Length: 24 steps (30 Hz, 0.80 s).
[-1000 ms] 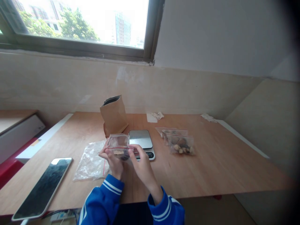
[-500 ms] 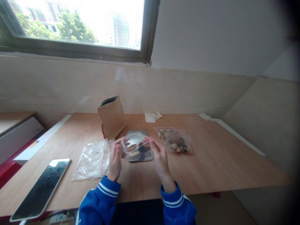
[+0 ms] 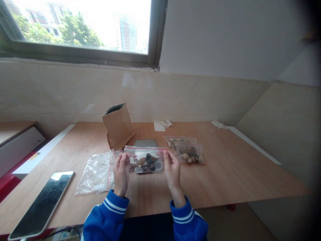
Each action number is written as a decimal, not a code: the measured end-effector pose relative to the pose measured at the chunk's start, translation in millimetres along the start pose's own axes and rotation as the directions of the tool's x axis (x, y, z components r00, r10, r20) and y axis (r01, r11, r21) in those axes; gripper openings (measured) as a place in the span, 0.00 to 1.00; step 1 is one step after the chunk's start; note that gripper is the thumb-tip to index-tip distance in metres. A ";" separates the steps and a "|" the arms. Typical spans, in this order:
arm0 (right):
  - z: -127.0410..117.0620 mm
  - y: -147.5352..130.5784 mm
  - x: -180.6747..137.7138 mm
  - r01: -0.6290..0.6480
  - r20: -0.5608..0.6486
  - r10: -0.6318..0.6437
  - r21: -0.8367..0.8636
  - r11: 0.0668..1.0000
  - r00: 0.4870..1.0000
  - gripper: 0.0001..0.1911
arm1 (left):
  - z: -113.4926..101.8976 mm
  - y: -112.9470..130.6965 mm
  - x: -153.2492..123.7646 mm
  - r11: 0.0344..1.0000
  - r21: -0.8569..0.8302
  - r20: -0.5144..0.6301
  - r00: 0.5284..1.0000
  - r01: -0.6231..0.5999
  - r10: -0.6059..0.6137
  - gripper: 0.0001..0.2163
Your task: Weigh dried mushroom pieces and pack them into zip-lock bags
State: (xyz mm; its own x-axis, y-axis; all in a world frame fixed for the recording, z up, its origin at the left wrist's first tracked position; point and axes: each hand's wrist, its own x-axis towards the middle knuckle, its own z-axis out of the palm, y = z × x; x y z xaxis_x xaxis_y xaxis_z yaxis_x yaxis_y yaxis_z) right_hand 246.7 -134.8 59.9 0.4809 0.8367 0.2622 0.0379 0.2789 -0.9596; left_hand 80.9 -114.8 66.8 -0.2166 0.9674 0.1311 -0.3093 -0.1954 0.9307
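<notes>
Between my hands a clear zip-lock bag (image 3: 147, 163) with a red seal strip is stretched flat, its top edge straight. Brown and dark dried pieces lie inside it, and a small white label shows at its left. My left hand (image 3: 120, 172) pinches the bag's left upper corner. The right upper corner is gripped by the thumb and fingers of my right hand (image 3: 172, 170). Behind the bag, partly hidden, a flat silver-grey scale-like plate (image 3: 145, 143) rests on the table.
Two filled zip-lock bags (image 3: 189, 154) overlap on the right. A large clear plastic bag (image 3: 95, 172) lies left, near a phone (image 3: 42, 204). An open brown paper pouch (image 3: 117, 127) stands behind. White paper (image 3: 159, 126) and crumpled tissue (image 3: 219, 125) lie along the wall on the wooden table (image 3: 225, 177).
The bag's mouth, open and bowed before, is now drawn straight and closed. My hands have moved slightly apart, and the bag's contents now face me.
</notes>
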 end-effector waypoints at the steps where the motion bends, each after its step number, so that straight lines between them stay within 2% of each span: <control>1: -0.2 2.5 0.2 -0.007 -0.014 0.007 0.007 1.000 1.000 0.21 | -0.7 -1.2 -0.6 1.000 -0.009 0.025 0.999 0.027 -0.027 0.13; 4: -2.0 12.5 1.2 -0.003 -0.034 0.002 -0.019 1.000 0.999 0.23 | -3.3 -7.7 -3.1 0.996 0.025 0.109 0.990 0.088 -0.090 0.14; 6: -4.8 21.6 1.8 0.012 -0.007 -0.013 -0.060 0.998 1.000 0.24 | -6.2 -15.3 -4.0 0.994 0.086 0.130 0.988 0.071 -0.082 0.14; 8: -7.8 32.3 1.6 0.010 0.000 -0.010 -0.097 0.995 1.000 0.26 | -9.7 -24.7 -3.9 0.987 0.161 0.122 0.992 0.023 -0.043 0.14; 11: -10.6 48.5 -1.3 -0.042 -0.078 0.033 -0.122 0.992 0.996 0.28 | -14.6 -37.4 -2.4 0.959 0.281 0.113 0.994 -0.044 0.012 0.14; 15: -12.1 62.4 -6.2 -0.106 -0.106 0.096 -0.095 0.990 0.990 0.28 | -19.3 -44.3 -0.3 0.931 0.359 0.076 0.996 -0.069 0.044 0.16; 18: -13.9 65.4 -6.9 -0.108 -0.083 0.103 -0.065 0.992 0.991 0.27 | -21.9 -45.0 0.7 0.936 0.349 0.067 0.998 -0.039 0.016 0.17; 24: -15.7 65.7 -4.9 -0.083 -0.074 0.080 -0.040 0.996 0.994 0.23 | -24.0 -45.5 -2.2 0.978 0.206 0.076 0.996 0.030 -0.046 0.17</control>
State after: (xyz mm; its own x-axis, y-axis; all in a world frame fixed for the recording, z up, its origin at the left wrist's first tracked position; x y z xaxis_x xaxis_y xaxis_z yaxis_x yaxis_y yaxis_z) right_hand 260.6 -127.9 -6.0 0.5456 0.8193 0.1760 0.0327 0.1891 -0.9814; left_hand 73.2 -112.0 16.0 -0.1309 0.9849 0.1134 -0.1187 -0.1291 0.9845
